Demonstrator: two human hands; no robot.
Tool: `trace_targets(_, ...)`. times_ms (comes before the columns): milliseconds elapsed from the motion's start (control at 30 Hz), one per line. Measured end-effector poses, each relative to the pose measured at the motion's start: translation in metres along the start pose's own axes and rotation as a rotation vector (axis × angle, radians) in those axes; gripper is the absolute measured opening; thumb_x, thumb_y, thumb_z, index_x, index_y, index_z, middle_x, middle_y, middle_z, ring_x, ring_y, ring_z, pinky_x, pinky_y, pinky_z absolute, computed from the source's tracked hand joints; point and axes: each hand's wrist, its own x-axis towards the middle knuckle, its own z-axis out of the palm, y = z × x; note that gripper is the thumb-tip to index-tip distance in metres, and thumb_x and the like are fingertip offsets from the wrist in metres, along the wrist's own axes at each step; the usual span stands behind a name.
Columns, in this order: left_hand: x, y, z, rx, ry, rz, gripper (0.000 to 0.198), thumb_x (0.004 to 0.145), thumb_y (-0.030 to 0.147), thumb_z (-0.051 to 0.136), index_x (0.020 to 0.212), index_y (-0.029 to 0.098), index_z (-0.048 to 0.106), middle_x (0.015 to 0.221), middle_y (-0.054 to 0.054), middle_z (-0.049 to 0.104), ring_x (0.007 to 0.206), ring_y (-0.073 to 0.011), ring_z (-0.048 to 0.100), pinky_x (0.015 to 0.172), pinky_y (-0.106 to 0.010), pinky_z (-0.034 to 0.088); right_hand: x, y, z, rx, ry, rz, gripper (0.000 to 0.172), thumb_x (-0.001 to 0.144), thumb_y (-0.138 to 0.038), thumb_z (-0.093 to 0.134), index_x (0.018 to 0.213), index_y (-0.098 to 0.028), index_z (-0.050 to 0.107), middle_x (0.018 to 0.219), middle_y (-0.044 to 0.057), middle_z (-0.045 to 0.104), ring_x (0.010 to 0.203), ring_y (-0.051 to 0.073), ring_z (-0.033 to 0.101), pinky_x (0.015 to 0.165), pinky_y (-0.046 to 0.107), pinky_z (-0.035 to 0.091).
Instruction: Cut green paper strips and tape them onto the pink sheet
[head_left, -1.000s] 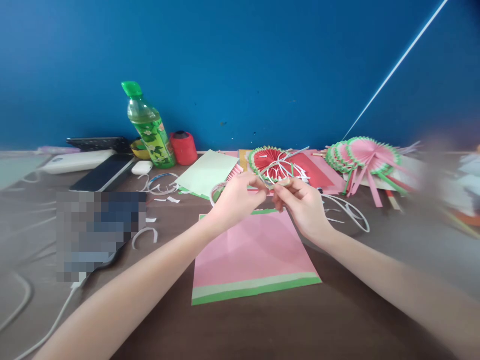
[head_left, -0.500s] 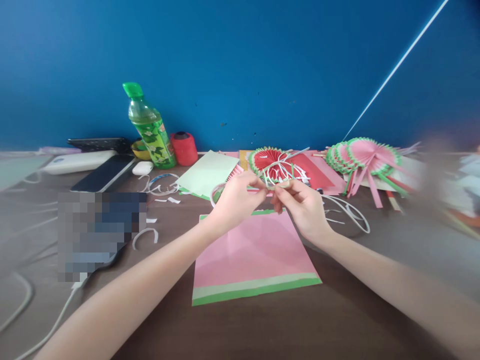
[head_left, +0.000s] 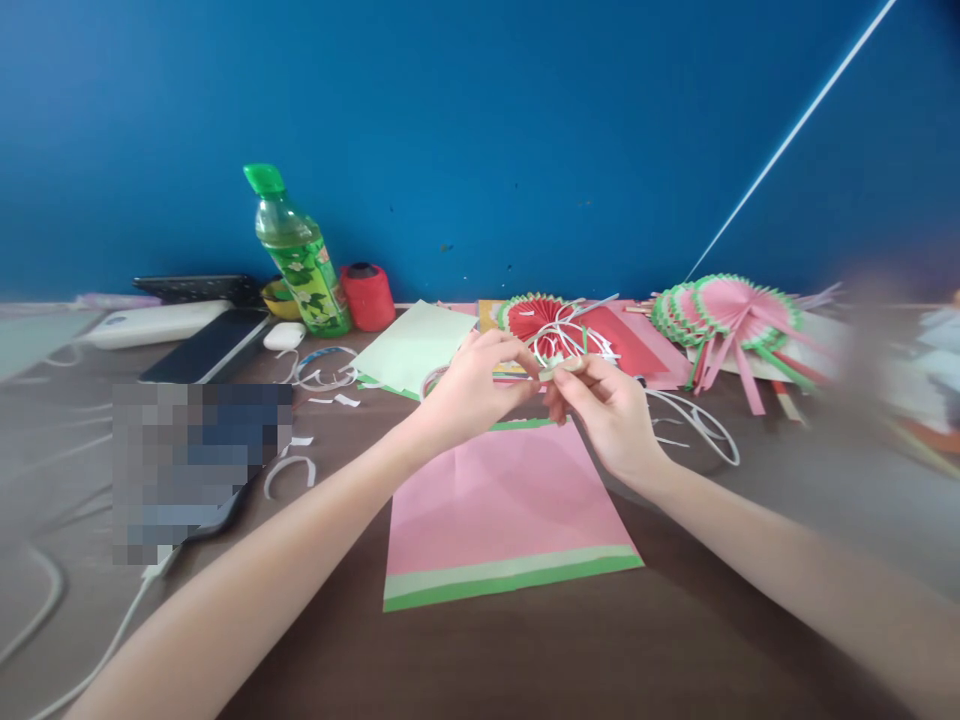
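Between thumb and fingers of my right hand point(head_left: 609, 410) is a small pale flat piece point(head_left: 568, 367), its exact kind too small to tell. My left hand point(head_left: 480, 385) comes in from the other side, thumb and forefinger curved in a pinch at the piece's left end; whether anything else is between these tips is hidden. Both hands are raised over the far edge of a pink paper sheet point(head_left: 510, 500) with a pale and green striped border point(head_left: 517, 582), which lies flat on the dark table point(head_left: 465, 660).
Behind my hands are a red pleated paper fan point(head_left: 536, 318), white cords point(head_left: 697, 425) and pale green paper point(head_left: 412, 345). Pleated pink fans point(head_left: 742, 305) lie right. Leftward are a green bottle point(head_left: 304, 265), red thread spool point(head_left: 367, 297), phone point(head_left: 206, 345) and a blurred-out device point(head_left: 202, 470).
My left thumb and forefinger have shifted slightly right, to the pale piece, with a wider gap behind their tips. My right hand stays nearly in place and more of the piece shows.
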Motion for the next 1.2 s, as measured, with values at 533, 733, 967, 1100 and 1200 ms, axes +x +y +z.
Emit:
trace_targets(533,0.001,0.001,-0.004,-0.268,-0.189,-0.144,0.009,0.076,0.021,0.050,0.068,0.017,0.052,0.068,0.003,0.058,0.063,-0.0086,0.053,0.062,-0.022,0.041,-0.001,-0.001,0.000,0.020,-0.027,0.001,0.014,0.080,-0.028,0.057,0.071,-0.018,0.055,0.058,-0.004,0.058,0.046,0.007,0.053,0.045,0.021,0.043)
trace_targets(733,0.000,-0.001,0.001,-0.359,-0.180,-0.228,0.004,0.071,0.018,0.050,0.067,0.017,0.049,0.063,0.003,0.057,0.058,-0.0086,0.052,0.053,-0.021,0.040,-0.002,-0.006,0.001,-0.049,-0.022,0.009,0.018,0.079,-0.031,0.057,0.068,-0.017,0.053,0.054,-0.004,0.056,0.044,0.007,0.052,0.045,0.022,0.043)
trace_targets(967,-0.001,-0.003,0.003,-0.358,-0.171,-0.241,0.001,0.066,0.018,0.049,0.065,0.018,0.048,0.060,0.003,0.055,0.058,-0.0095,0.053,0.052,-0.022,0.041,-0.001,-0.003,0.002,-0.020,-0.043,0.030,0.020,0.079,-0.033,0.058,0.067,-0.018,0.052,0.053,-0.004,0.055,0.045,0.008,0.051,0.046,0.023,0.043)
trace_targets(1100,0.000,0.001,-0.003,-0.369,-0.206,-0.243,0.003,0.068,0.019,0.049,0.067,0.017,0.050,0.063,0.003,0.057,0.058,-0.0091,0.054,0.054,-0.022,0.043,0.000,0.001,0.000,0.078,-0.063,0.061,0.018,0.079,-0.032,0.058,0.069,-0.018,0.053,0.055,-0.004,0.056,0.046,0.008,0.051,0.045,0.023,0.042)
trace_targets(1200,0.000,0.003,-0.006,-0.359,-0.234,-0.254,0.006,0.072,0.020,0.047,0.069,0.017,0.052,0.067,0.002,0.059,0.061,-0.0097,0.056,0.055,-0.022,0.044,0.001,0.003,-0.001,0.126,-0.063,0.072,0.016,0.078,-0.031,0.059,0.070,-0.018,0.054,0.056,-0.004,0.056,0.047,0.008,0.051,0.044,0.022,0.041)
